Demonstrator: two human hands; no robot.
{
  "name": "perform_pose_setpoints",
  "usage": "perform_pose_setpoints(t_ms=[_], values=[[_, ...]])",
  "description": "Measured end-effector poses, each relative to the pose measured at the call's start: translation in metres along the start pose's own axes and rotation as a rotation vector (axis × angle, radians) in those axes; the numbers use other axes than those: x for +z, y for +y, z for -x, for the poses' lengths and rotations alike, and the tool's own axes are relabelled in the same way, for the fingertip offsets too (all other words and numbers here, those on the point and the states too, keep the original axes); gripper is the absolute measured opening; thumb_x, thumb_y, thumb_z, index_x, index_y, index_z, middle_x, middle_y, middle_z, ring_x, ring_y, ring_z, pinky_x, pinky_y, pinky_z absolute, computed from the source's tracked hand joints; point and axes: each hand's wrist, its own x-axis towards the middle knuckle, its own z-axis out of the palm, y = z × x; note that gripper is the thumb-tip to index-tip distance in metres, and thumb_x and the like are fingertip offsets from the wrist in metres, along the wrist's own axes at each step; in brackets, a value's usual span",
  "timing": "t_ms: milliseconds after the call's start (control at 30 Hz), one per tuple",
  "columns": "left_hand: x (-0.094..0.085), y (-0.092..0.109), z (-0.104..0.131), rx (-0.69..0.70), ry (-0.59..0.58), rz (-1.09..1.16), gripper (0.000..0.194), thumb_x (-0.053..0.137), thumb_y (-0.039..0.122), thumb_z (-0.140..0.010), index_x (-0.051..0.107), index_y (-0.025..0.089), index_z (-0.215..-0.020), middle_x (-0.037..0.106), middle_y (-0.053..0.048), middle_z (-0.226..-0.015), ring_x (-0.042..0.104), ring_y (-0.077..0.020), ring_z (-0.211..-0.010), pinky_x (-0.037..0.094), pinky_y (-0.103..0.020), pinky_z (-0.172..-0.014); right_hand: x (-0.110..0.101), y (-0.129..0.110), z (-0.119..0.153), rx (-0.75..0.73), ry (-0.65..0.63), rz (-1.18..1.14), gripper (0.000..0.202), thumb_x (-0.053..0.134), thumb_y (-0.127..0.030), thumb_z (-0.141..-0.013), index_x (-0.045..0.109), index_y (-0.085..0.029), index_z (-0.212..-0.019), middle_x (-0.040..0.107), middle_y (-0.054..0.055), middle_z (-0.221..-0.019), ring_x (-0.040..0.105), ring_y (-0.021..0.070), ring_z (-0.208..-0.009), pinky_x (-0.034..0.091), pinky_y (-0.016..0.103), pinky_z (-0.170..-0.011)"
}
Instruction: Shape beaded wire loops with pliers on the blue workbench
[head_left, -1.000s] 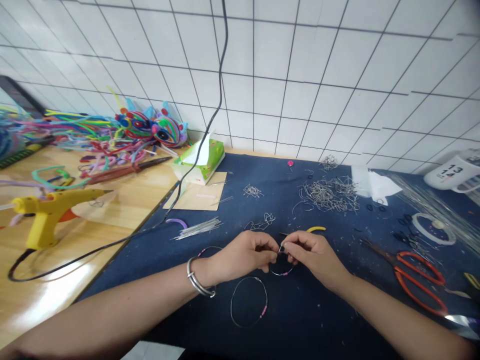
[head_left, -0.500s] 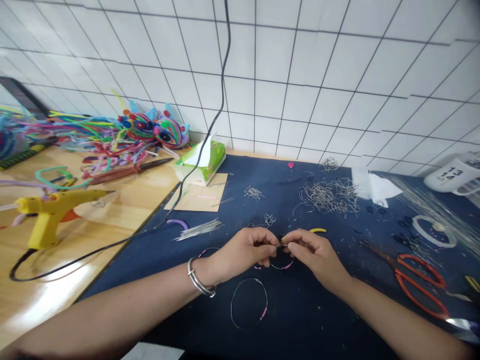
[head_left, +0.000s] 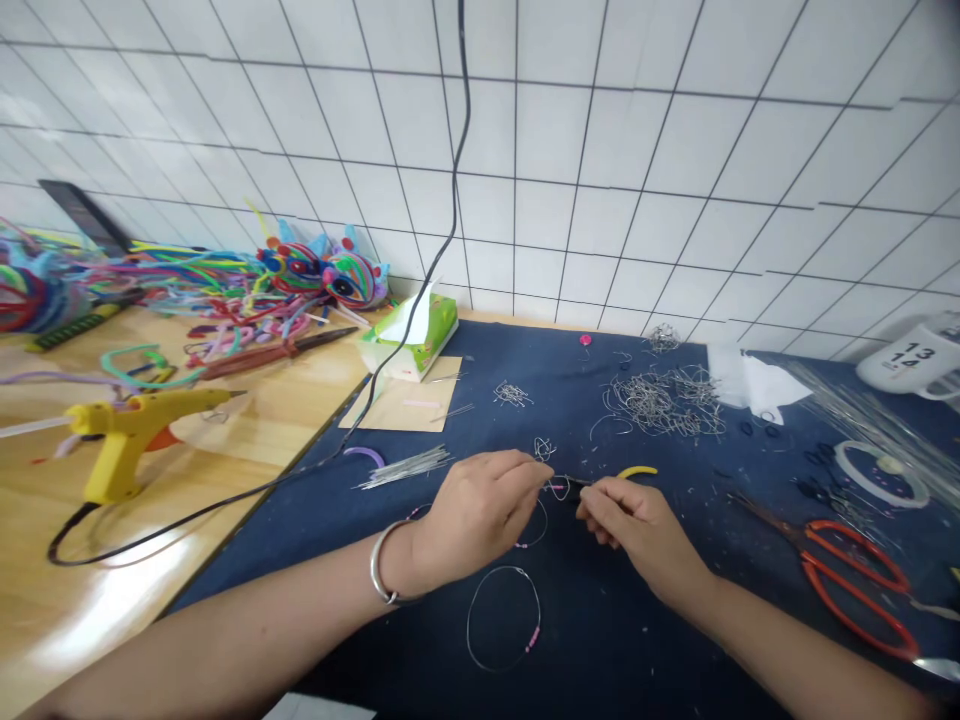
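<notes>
My left hand (head_left: pixel 487 515), back up and a bracelet on the wrist, pinches a thin wire (head_left: pixel 571 481). The wire's other end runs to my right hand (head_left: pixel 626 515), whose curled fingers and thumb close on it. A small loop with pink beads (head_left: pixel 557 488) hangs between the two hands; whether it belongs to the same wire I cannot tell. Below them lies a round wire ring with pink beads (head_left: pixel 533 638) on the dark blue cloth (head_left: pixel 600 640). Another wire ring (head_left: pixel 546 522) is partly covered by my left hand. Behind my right hand shows a yellow handle (head_left: pixel 637 472).
Orange-handled scissors (head_left: pixel 855 580) lie at right, near a clear ring-shaped roll (head_left: pixel 881 478). Further back are tangled wire pieces (head_left: pixel 664 400). Straight wires (head_left: pixel 405 467) lie left of my hands. A yellow glue gun (head_left: pixel 124 430), its cable, and a tissue box (head_left: pixel 411 345) stand left.
My hands have moved slightly apart, with the wire now stretched between them. The left hand has turned its back upward. The camera view has tipped up a little.
</notes>
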Motion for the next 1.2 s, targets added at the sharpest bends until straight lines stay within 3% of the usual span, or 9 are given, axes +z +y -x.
perform_pose_setpoints(t_ms=[100, 267, 433, 567, 767, 1000, 1200], values=[[0.002, -0.001, 0.001, 0.100, -0.018, -0.083, 0.025, 0.041, 0.012, -0.084, 0.056, 0.016, -0.104, 0.063, -0.008, -0.096, 0.057, -0.0179, -0.086, 0.046, -0.032, -0.075, 0.004, 0.000, 0.001, 0.072, -0.065, -0.105, 0.034, 0.045, -0.046, -0.084, 0.061, -0.016, -0.079, 0.054, 0.001, -0.066, 0.048, 0.0092, -0.056, 0.034, 0.021, -0.047], [0.006, 0.000, 0.001, 0.274, -0.006, -0.080, 0.022, 0.045, 0.010, -0.083, 0.056, 0.017, -0.101, 0.063, -0.006, -0.092, 0.058, -0.0154, -0.079, 0.047, -0.030, -0.069, 0.005, 0.000, 0.001, 0.149, -0.042, -0.356, 0.033, 0.049, -0.046, -0.082, 0.061, -0.015, -0.084, 0.053, 0.001, -0.067, 0.046, 0.0082, -0.054, 0.030, 0.020, -0.045], [0.008, 0.001, 0.000, 0.322, -0.051, -0.060, 0.025, 0.045, 0.008, -0.082, 0.055, 0.018, -0.103, 0.063, -0.005, -0.092, 0.057, -0.0155, -0.080, 0.047, -0.031, -0.070, 0.005, 0.001, 0.000, 0.186, -0.042, -0.452, 0.028, 0.053, -0.041, -0.080, 0.061, -0.014, -0.081, 0.051, 0.000, -0.064, 0.044, 0.0070, -0.053, 0.029, 0.020, -0.045], [0.011, 0.002, -0.002, 0.185, -0.027, 0.138, 0.021, 0.048, 0.011, -0.083, 0.055, 0.017, -0.101, 0.060, -0.006, -0.094, 0.056, -0.0147, -0.085, 0.047, -0.029, -0.074, 0.003, 0.002, -0.001, 0.192, -0.041, -0.460, 0.027, 0.054, -0.040, -0.080, 0.060, -0.014, -0.077, 0.051, -0.001, -0.062, 0.043, 0.0066, -0.051, 0.029, 0.020, -0.045], [0.016, -0.001, -0.005, -0.271, 0.127, 0.461, 0.023, 0.054, 0.022, -0.081, 0.052, 0.017, -0.103, 0.050, -0.007, -0.101, 0.052, -0.0113, -0.077, 0.047, -0.024, -0.063, 0.002, 0.002, 0.000, 0.181, -0.105, -0.511, 0.024, 0.055, -0.037, -0.081, 0.059, -0.014, -0.075, 0.051, 0.000, -0.063, 0.043, 0.0066, -0.052, 0.029, 0.021, -0.046], [0.015, -0.002, -0.007, -0.542, -0.143, 0.861, 0.030, 0.045, 0.036, -0.086, 0.052, 0.018, -0.109, 0.057, -0.004, -0.087, 0.052, -0.0096, -0.064, 0.043, -0.022, -0.053, 0.001, 0.002, 0.001, 0.163, -0.176, -0.528, 0.023, 0.053, -0.035, -0.082, 0.058, -0.014, -0.074, 0.050, -0.001, -0.063, 0.042, 0.0062, -0.052, 0.030, 0.020, -0.047], [0.012, 0.000, -0.007, -0.587, -0.197, 1.007, 0.027, 0.049, 0.037, -0.084, 0.059, 0.014, -0.093, 0.055, 0.000, -0.069, 0.048, -0.0062, -0.053, 0.036, -0.019, -0.049, 0.001, 0.003, 0.001, 0.113, -0.139, -0.375, 0.023, 0.051, -0.036, -0.083, 0.058, -0.015, -0.076, 0.050, -0.001, -0.064, 0.044, 0.0072, -0.054, 0.033, 0.021, -0.048]])
